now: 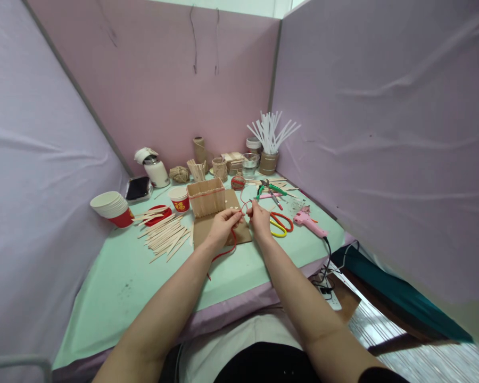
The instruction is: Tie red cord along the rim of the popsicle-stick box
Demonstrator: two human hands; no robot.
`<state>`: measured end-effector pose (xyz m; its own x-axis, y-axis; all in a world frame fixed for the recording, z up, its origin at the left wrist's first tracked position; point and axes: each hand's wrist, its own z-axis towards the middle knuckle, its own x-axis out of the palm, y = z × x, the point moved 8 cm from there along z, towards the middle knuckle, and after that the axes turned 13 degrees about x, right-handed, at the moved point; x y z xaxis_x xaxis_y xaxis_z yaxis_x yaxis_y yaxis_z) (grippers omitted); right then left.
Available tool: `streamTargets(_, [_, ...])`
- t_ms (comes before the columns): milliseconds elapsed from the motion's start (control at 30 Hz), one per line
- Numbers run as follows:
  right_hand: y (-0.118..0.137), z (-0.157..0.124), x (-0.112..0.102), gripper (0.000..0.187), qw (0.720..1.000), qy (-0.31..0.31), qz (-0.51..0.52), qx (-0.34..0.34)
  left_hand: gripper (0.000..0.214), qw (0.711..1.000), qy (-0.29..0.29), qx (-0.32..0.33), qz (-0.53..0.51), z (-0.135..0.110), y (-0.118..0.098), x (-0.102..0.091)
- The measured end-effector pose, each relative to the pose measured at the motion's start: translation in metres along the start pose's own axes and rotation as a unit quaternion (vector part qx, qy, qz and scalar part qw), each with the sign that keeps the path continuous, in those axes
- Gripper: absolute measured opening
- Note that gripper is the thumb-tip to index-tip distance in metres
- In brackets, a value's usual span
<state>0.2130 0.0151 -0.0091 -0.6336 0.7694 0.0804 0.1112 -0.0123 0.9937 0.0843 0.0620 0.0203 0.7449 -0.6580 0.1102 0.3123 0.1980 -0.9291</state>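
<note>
Between my two hands, above the brown cardboard (203, 232), runs a thin red yarn (234, 242). My left hand (225, 222) is closed, pinching the yarn at its fingertips, and a loose tail hangs down onto the table. My right hand (259, 217) is closed too, its fingertips on the yarn close to the left ones. A strand leads up toward a red yarn ball (238, 183). Behind my left hand a box of wooden sticks (207, 199) stands on the cardboard. Scissors with red and yellow handles (281, 224) lie beside my right hand, their blades hidden.
Loose wooden sticks (165, 236), a red-and-white paper cup (179, 200) and stacked cups (114, 208) lie left. Green-handled pliers (277, 189) and a pink glue gun (310, 222) with a cord are right. A water glass (249, 166) and jars line the back.
</note>
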Motion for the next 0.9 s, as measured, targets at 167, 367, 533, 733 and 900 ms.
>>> streamTargets(167, [0.027, -0.022, 0.001, 0.034, 0.984, -0.038, -0.113, -0.133, 0.033, 0.992, -0.094, -0.020, 0.085, 0.000, 0.005, -0.022])
streamTargets(367, [0.049, -0.048, 0.022, 0.027, 0.938, 0.051, -0.157, -0.305, 0.019, 0.981, -0.101, 0.042, 0.163, 0.004, 0.000, -0.029])
streamTargets(533, [0.048, -0.047, 0.026, 0.019, 0.927, 0.067, -0.191, -0.315, 0.019, 0.974, -0.079, 0.061, 0.205, 0.003, -0.006, -0.025])
streamTargets(733, [0.044, -0.040, 0.022, 0.016, 0.949, 0.066, -0.160, -0.264, 0.020, 0.970, -0.067, 0.067, 0.226, 0.002, -0.009, -0.021])
streamTargets(900, [0.032, -0.030, 0.023, 0.016, 0.974, 0.083, -0.098, -0.185, 0.021, 0.965, -0.048, 0.076, 0.245, 0.003, -0.014, -0.018])
